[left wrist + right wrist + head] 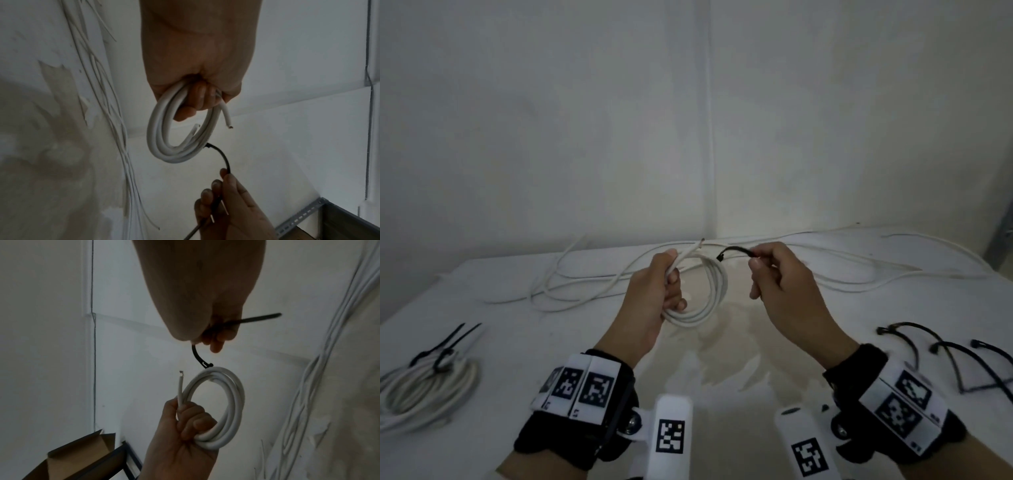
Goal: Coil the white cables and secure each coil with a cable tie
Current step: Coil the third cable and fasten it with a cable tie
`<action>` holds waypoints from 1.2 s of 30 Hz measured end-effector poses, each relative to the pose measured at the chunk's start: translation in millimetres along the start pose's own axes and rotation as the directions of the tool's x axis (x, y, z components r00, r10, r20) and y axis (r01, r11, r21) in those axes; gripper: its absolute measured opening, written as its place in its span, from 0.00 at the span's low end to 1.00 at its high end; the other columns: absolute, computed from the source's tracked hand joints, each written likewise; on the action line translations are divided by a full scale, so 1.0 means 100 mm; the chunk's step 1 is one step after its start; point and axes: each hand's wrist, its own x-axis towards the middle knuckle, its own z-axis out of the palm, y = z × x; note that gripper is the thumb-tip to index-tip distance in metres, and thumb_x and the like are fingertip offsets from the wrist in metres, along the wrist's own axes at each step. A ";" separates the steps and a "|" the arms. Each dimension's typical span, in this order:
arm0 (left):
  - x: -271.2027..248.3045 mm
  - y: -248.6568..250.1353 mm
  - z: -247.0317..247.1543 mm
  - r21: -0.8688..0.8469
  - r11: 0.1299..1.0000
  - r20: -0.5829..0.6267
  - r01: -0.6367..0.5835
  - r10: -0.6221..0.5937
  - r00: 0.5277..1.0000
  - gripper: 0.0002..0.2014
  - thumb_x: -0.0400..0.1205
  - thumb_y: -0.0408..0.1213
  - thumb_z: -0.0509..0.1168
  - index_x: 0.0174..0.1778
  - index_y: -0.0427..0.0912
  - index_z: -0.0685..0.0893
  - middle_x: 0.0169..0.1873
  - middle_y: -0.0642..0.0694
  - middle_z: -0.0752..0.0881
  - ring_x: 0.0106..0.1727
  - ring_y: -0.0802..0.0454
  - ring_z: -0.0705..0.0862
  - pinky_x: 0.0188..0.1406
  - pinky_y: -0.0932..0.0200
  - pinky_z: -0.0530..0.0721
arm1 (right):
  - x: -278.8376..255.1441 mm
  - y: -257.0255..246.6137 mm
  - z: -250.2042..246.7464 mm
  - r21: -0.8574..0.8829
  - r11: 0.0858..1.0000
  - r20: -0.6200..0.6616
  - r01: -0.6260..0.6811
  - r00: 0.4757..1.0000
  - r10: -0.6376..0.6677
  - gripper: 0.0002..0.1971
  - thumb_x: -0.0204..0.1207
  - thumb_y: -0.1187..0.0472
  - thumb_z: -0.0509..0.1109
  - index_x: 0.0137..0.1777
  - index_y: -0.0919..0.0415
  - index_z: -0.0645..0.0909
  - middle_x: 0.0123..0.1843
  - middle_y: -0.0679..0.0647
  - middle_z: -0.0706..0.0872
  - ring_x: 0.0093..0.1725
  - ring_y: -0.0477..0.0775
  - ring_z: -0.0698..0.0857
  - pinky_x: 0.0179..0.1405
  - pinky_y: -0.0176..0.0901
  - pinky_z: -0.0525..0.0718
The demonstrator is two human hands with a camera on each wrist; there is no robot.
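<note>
Dim, flat light, soft blur, bowed edges

Left hand [654, 301]: bare; your wrist wears a black strap ringed by a white band of black square-code tags.
Right hand [787, 294]: bare; same black strap and white tagged band.
Wrist mounts: a white block juts from each strap, carrying one square code; silver screw beside it.

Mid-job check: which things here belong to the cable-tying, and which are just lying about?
In the job:
- left hand gripping the white coil
- right hand pinching a black cable tie
- loose white cables
- spare ties
- tied coil, done

Lying about:
- cardboard box
- metal shelf frame
</note>
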 end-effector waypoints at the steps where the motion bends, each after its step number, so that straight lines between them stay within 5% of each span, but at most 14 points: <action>1: 0.01 0.00 -0.06 -0.002 1.000 -0.016 -0.006 0.006 1.000 0.21 0.84 0.40 0.53 0.24 0.43 0.64 0.11 0.54 0.59 0.14 0.58 0.57 0.22 0.61 0.66 | 0.02 -0.02 0.08 0.015 1.000 -0.043 0.018 0.999 -0.018 0.06 0.82 0.64 0.59 0.47 0.53 0.74 0.29 0.49 0.79 0.26 0.38 0.79 0.28 0.25 0.73; 4: 0.07 0.01 -0.22 -0.018 1.000 -0.068 -0.024 0.023 0.997 0.20 0.84 0.40 0.54 0.24 0.42 0.65 0.11 0.54 0.60 0.14 0.58 0.58 0.20 0.62 0.67 | 0.11 -0.04 0.28 0.090 0.995 -0.127 0.033 0.992 -0.021 0.12 0.83 0.63 0.57 0.40 0.49 0.74 0.30 0.49 0.79 0.26 0.42 0.81 0.27 0.28 0.76; 9: 0.18 -0.05 -0.41 -0.016 0.999 -0.157 -0.047 0.044 0.987 0.21 0.83 0.41 0.57 0.23 0.42 0.65 0.12 0.53 0.62 0.14 0.57 0.60 0.23 0.61 0.68 | 0.13 0.03 0.71 -0.045 0.988 0.003 0.150 0.989 -0.150 0.06 0.77 0.65 0.67 0.41 0.55 0.83 0.35 0.46 0.80 0.35 0.43 0.80 0.36 0.27 0.75; 12: 0.23 -0.10 -0.48 0.024 0.998 -0.198 -0.053 0.057 0.979 0.20 0.82 0.40 0.58 0.23 0.41 0.66 0.12 0.54 0.63 0.15 0.57 0.61 0.23 0.61 0.69 | 0.14 0.14 0.88 -0.075 0.997 0.128 0.011 0.992 -0.001 0.06 0.74 0.65 0.71 0.38 0.54 0.82 0.31 0.45 0.80 0.32 0.43 0.80 0.34 0.27 0.76; 15: 0.28 -0.16 -0.52 0.076 0.996 -0.231 -0.050 0.066 0.971 0.19 0.81 0.39 0.60 0.23 0.42 0.69 0.12 0.55 0.65 0.15 0.57 0.63 0.22 0.62 0.69 | 0.17 0.20 0.98 -0.050 0.984 0.132 -0.173 0.975 0.178 0.09 0.72 0.64 0.73 0.35 0.53 0.77 0.28 0.49 0.80 0.32 0.54 0.85 0.33 0.41 0.81; 20: 0.36 -0.31 -0.52 0.139 0.988 -0.219 -0.066 0.096 0.971 0.19 0.82 0.38 0.60 0.24 0.40 0.72 0.13 0.55 0.67 0.15 0.59 0.66 0.22 0.61 0.70 | 0.23 0.21 1.09 0.077 0.958 0.118 -0.275 0.957 0.265 0.10 0.70 0.68 0.73 0.34 0.59 0.74 0.28 0.54 0.81 0.23 0.48 0.84 0.23 0.31 0.79; 24: 0.41 -0.39 -0.53 0.209 0.974 -0.195 -0.082 0.124 0.973 0.17 0.82 0.40 0.60 0.29 0.36 0.79 0.16 0.51 0.70 0.16 0.58 0.69 0.27 0.58 0.69 | 0.27 0.20 1.09 0.217 0.927 0.177 -0.307 0.946 0.272 0.12 0.69 0.70 0.74 0.33 0.61 0.73 0.27 0.58 0.81 0.19 0.46 0.82 0.22 0.36 0.79; 28: 0.43 -0.43 -0.57 0.230 0.967 -0.194 -0.111 0.157 0.968 0.17 0.82 0.39 0.61 0.25 0.47 0.80 0.13 0.55 0.68 0.16 0.59 0.68 0.27 0.57 0.69 | 0.31 0.20 1.00 0.290 0.903 0.230 -0.317 0.939 0.256 0.13 0.68 0.72 0.75 0.31 0.61 0.74 0.25 0.59 0.82 0.19 0.47 0.82 0.19 0.34 0.78; 32: 0.44 -0.40 -0.65 0.276 0.948 -0.152 -0.158 0.205 0.967 0.05 0.81 0.36 0.62 0.44 0.49 0.83 0.13 0.56 0.71 0.16 0.61 0.68 0.28 0.57 0.70 | 0.36 0.20 0.92 0.251 0.918 0.299 -0.308 0.926 0.229 0.09 0.67 0.70 0.77 0.33 0.62 0.79 0.20 0.51 0.82 0.19 0.46 0.82 0.19 0.33 0.79; 36: 0.42 -0.36 -0.67 0.249 0.944 -0.106 -0.215 0.248 0.963 0.08 0.82 0.36 0.60 0.44 0.46 0.85 0.14 0.56 0.69 0.18 0.60 0.67 0.24 0.60 0.71 | 0.36 0.16 0.87 0.251 0.936 0.324 -0.247 0.933 0.159 0.06 0.65 0.69 0.77 0.32 0.62 0.83 0.20 0.52 0.84 0.21 0.47 0.83 0.22 0.33 0.81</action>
